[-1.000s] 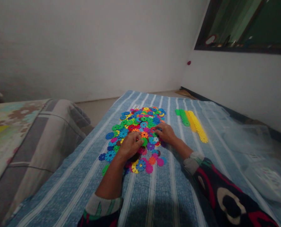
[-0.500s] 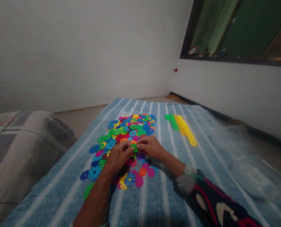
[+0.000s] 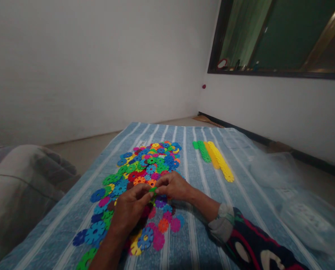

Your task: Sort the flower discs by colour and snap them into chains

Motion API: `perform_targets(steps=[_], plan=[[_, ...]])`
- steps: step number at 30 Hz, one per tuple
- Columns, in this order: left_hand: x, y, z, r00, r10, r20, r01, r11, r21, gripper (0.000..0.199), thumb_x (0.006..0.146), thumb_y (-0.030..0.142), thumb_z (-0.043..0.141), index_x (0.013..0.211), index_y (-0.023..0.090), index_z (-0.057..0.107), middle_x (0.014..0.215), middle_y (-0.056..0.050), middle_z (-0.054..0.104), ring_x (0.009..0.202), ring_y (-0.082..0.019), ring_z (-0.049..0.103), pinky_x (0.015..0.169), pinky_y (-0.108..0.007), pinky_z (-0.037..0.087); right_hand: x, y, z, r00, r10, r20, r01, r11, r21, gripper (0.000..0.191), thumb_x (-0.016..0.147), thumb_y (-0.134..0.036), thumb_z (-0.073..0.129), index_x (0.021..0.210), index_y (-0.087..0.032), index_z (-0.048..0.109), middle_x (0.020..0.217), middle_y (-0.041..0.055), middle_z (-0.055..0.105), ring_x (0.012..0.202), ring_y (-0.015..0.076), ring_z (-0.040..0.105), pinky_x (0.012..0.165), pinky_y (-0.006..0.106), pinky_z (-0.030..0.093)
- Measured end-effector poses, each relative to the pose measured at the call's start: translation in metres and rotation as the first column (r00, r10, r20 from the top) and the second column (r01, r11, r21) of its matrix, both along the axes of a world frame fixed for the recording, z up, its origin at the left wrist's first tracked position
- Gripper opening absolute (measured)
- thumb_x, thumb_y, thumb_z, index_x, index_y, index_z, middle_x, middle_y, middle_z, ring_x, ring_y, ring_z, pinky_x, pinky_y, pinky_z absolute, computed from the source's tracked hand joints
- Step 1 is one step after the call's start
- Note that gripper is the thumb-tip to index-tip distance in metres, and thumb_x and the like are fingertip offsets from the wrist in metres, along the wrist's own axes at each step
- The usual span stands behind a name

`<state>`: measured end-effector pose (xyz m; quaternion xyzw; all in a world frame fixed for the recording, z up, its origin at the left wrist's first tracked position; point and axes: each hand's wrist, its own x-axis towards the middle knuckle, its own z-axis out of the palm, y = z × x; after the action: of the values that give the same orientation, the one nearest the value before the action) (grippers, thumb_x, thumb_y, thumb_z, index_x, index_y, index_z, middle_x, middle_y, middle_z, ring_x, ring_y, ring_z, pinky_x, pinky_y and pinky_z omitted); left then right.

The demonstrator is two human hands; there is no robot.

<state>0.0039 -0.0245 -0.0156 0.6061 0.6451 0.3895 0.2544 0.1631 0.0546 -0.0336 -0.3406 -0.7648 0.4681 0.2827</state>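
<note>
Between my two hands is a small green notched disc (image 3: 153, 190), gripped from both sides above a pile of colourful discs. My left hand (image 3: 132, 206) pinches its left edge, and my right hand (image 3: 173, 185) pinches the right edge. Beneath and around them spread loose flower-shaped discs in blue, pink, orange, yellow and green, such as a blue disc (image 3: 95, 232) at the lower left. Right of the pile lie overlapped rows of discs: a green row (image 3: 204, 152), an orange-yellow row (image 3: 212, 155) and a longer yellow row (image 3: 221, 162).
A striped blue cloth (image 3: 181, 247) covers the table. Clear plastic bags (image 3: 308, 217) lie at its right side. A grey draped cover (image 3: 23, 195) stands at the left. Behind are a white wall and a window (image 3: 277, 37).
The view has shifted, so the pile and rows appear lower and further left. Both hands still hold the green disc, which now shows as a thinner sliver between the fingers.
</note>
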Motion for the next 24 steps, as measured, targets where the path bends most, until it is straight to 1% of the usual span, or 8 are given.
perform_targets(steps=[4, 5, 6, 7, 8, 11, 15, 24], plan=[[0.002, 0.0, 0.0, 0.999, 0.027, -0.047, -0.025, 0.999, 0.035, 0.027, 0.075, 0.048, 0.057, 0.074, 0.023, 0.067, 0.072, 0.0, 0.071, 0.067, -0.019, 0.065, 0.063, -0.027, 0.047, 0.016, 0.022, 0.016, 0.976, 0.091, 0.196, -0.138, 0.961, 0.238, 0.01, 0.076, -0.013, 0.064, 0.076, -0.018, 0.073, 0.066, -0.0047, 0.065, 0.063, 0.0096, 0.057, 0.059, 0.019, 0.039], [0.002, -0.001, 0.0, 0.996, 0.042, -0.077, -0.038, 0.998, 0.045, 0.027, 0.076, 0.048, 0.055, 0.075, 0.024, 0.068, 0.075, 0.0, 0.072, 0.069, -0.02, 0.065, 0.064, -0.027, 0.048, 0.025, 0.034, 0.022, 0.96, 0.043, 0.278, -0.132, 0.942, 0.307, 0.012, 0.078, -0.014, 0.063, 0.079, -0.019, 0.074, 0.07, -0.0039, 0.067, 0.068, 0.0105, 0.06, 0.062, 0.019, 0.04], [0.003, -0.001, 0.001, 0.993, 0.055, -0.109, -0.049, 0.997, 0.053, 0.028, 0.077, 0.049, 0.054, 0.075, 0.025, 0.069, 0.076, 0.0, 0.073, 0.07, -0.02, 0.066, 0.065, -0.028, 0.048, 0.037, 0.048, 0.029, 0.927, -0.067, 0.369, -0.086, 0.92, 0.381, 0.014, 0.08, -0.014, 0.062, 0.084, -0.019, 0.074, 0.076, -0.0026, 0.07, 0.073, 0.0114, 0.062, 0.066, 0.019, 0.041], [0.003, -0.002, 0.002, 0.988, 0.066, -0.138, -0.058, 0.997, 0.06, 0.029, 0.078, 0.049, 0.052, 0.075, 0.025, 0.069, 0.077, 0.0, 0.074, 0.071, -0.02, 0.066, 0.065, -0.028, 0.048, 0.051, 0.064, 0.036, 0.849, -0.204, 0.488, -0.047, 0.89, 0.453, 0.016, 0.082, -0.015, 0.061, 0.088, -0.021, 0.075, 0.082, -0.0016, 0.072, 0.079, 0.0123, 0.063, 0.069, 0.019, 0.041], [0.003, -0.002, 0.003, 0.984, 0.07, -0.165, -0.061, 0.996, 0.064, 0.03, 0.079, 0.049, 0.051, 0.074, 0.026, 0.069, 0.076, 0.0, 0.074, 0.071, -0.02, 0.067, 0.065, -0.028, 0.048, 0.065, 0.081, 0.041, 0.719, -0.344, 0.604, -0.006, 0.866, 0.501, 0.018, 0.084, -0.018, 0.059, 0.091, -0.023, 0.075, 0.088, -0.0013, 0.073, 0.084, 0.0129, 0.065, 0.072, 0.019, 0.042], [0.003, -0.003, 0.001, 0.975, 0.056, -0.216, -0.038, 0.996, 0.085, 0.032, 0.082, 0.049, 0.048, 0.074, 0.026, 0.069, 0.076, -0.002, 0.074, 0.071, -0.021, 0.067, 0.069, -0.028, 0.05, 0.106, 0.128, 0.052, 0.566, -0.479, 0.671, 0.069, 0.839, 0.54, 0.025, 0.084, -0.014, 0.056, 0.1, -0.018, 0.076, 0.102, 0.009, 0.074, 0.095, 0.02, 0.066, 0.075, 0.024, 0.044], [0.002, -0.002, -0.005, 0.966, 0.022, -0.256, 0.007, 0.994, 0.113, 0.032, 0.083, 0.048, 0.047, 0.079, 0.026, 0.07, 0.081, -0.004, 0.075, 0.076, -0.021, 0.068, 0.076, -0.029, 0.051, 0.135, 0.164, 0.049, 0.427, -0.526, 0.736, 0.094, 0.835, 0.542, 0.03, 0.079, -0.009, 0.057, 0.1, -0.018, 0.077, 0.106, 0.0121, 0.074, 0.097, 0.0236, 0.067, 0.077, 0.026, 0.046], [0.001, -0.003, -0.007, 0.945, 0.006, -0.327, 0.015, 0.998, 0.064, 0.034, 0.085, 0.049, 0.045, 0.076, 0.026, 0.068, 0.083, -0.003, 0.075, 0.077, -0.021, 0.069, 0.073, -0.029, 0.051, 0.131, 0.191, 0.037, 0.331, -0.51, 0.794, 0.076, 0.853, 0.517, 0.03, 0.082, -0.015, 0.056, 0.106, -0.015, 0.075, 0.108, 0.0154, 0.072, 0.098, 0.0247, 0.068, 0.076, 0.026, 0.047]])
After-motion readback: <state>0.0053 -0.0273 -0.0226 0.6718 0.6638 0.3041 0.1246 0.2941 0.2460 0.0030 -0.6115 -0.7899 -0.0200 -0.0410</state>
